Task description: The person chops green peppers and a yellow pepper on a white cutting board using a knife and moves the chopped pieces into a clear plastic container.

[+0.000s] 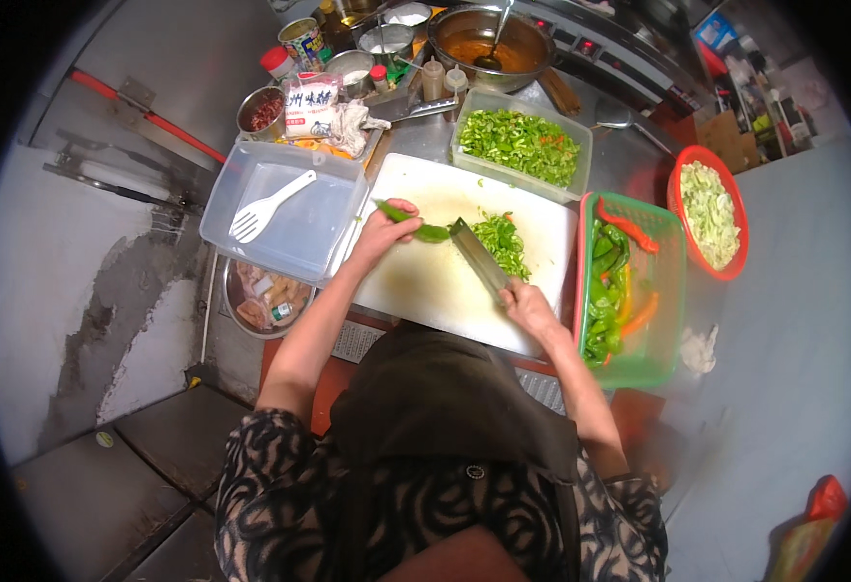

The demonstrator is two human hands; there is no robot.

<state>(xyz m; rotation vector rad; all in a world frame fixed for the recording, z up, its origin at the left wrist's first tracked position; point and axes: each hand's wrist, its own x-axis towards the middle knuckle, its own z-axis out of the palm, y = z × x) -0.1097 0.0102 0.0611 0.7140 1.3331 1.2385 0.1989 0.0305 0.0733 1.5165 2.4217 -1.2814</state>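
Note:
My left hand (390, 231) holds a long green pepper (432, 233) over the left half of a white cutting board (411, 291). In my right hand (527, 304) is the handle of a cleaver (480, 254). Its blade slants up and left, with the far corner close to the pepper's tip; whether they touch I cannot tell. Right beside the blade lies a heap of sliced green pepper (504, 244) with a few red bits. Behind the board, a clear plastic container (520, 185) is filled with more chopped green pepper (520, 145).
Right of the board, a green basket (669, 320) holds whole green, red and orange peppers (607, 291). A red colander (742, 251) contains chopped cabbage (709, 211). At left, a plastic bin (287, 247) with a white slotted spatula (272, 207) partly overhangs a metal bowl of meat (269, 295). Sauce fills a large bowl (494, 47).

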